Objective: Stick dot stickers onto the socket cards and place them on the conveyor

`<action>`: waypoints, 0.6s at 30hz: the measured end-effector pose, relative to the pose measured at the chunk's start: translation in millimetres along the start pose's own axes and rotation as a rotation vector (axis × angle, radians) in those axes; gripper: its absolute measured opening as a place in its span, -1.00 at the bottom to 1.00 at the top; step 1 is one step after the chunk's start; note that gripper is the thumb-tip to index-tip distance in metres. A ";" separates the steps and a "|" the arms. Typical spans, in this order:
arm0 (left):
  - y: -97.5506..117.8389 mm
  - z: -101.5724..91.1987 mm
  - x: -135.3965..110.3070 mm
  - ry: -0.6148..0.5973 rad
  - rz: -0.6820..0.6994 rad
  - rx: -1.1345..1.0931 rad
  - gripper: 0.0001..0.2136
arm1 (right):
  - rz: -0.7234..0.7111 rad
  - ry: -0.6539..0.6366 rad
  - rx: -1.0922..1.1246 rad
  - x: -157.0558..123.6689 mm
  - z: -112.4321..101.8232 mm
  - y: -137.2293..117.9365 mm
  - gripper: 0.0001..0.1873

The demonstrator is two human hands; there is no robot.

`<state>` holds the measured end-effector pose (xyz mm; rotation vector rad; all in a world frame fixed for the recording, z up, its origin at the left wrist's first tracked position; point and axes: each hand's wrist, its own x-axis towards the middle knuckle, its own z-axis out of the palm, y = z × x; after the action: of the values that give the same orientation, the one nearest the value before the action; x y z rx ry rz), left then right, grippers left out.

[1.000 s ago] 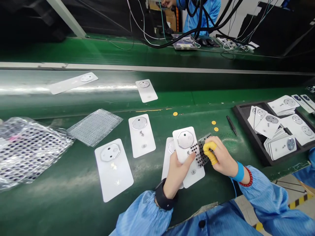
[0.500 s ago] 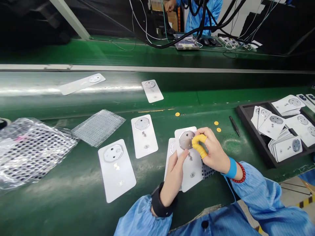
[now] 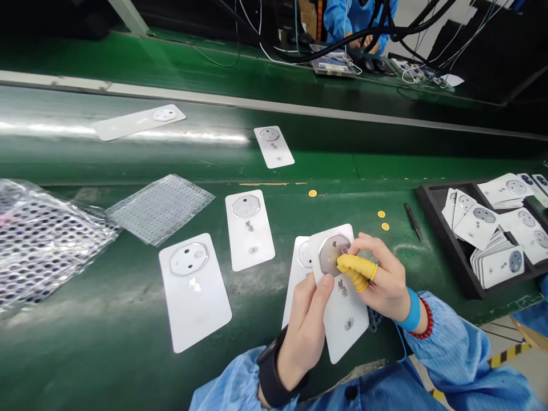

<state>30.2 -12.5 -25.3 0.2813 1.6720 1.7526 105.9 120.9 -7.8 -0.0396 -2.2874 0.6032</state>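
Note:
My left hand [image 3: 306,319] grips a white phone back cover [image 3: 342,314] by its left edge, thumb on the front just below the grey octagonal camera area. The cover is tilted up off the bench. My right hand [image 3: 377,274], with yellow finger cots [image 3: 357,269], has its fingers pinched together at the right side of that camera area. Anything between those fingertips is too small to make out. Partly hidden behind the held cover lies another white back cover [image 3: 293,285]. Two more covers, a larger one [image 3: 199,308] and a smaller one [image 3: 250,242], lie to the left.
On the right, a black tray [image 3: 460,268] holds several covers, with black tweezers [image 3: 413,221] beside it. Small yellow discs [image 3: 383,221] lie nearby. Bubble wrap [image 3: 162,208] and a perforated plastic sheet [image 3: 47,245] are at left. Cables [image 3: 334,54] hang ahead; a person [image 3: 359,28] works beyond.
The held cover has tilted and come slightly nearer with both hands. My right fingers have shifted their pinch on the camera area. The view has moved a little; the person opposite has lowered a hand.

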 end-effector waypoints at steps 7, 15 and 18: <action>-3.5 -4.1 -6.2 0.059 0.027 -0.015 -0.67 | -0.152 -0.064 -0.095 -3.8 -7.4 -3.8 -0.84; 15.2 -3.3 -2.5 -0.089 0.143 -0.004 -0.65 | -0.268 -0.146 -0.272 0.1 -12.9 -15.9 -0.74; 17.7 -2.9 -0.1 -0.113 0.163 0.004 -0.64 | -0.254 -0.132 -0.292 -0.8 -12.0 -17.5 -0.72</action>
<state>22.8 -13.7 -9.0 0.5210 1.6101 1.8156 117.3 110.1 6.4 0.1522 -2.4408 0.1420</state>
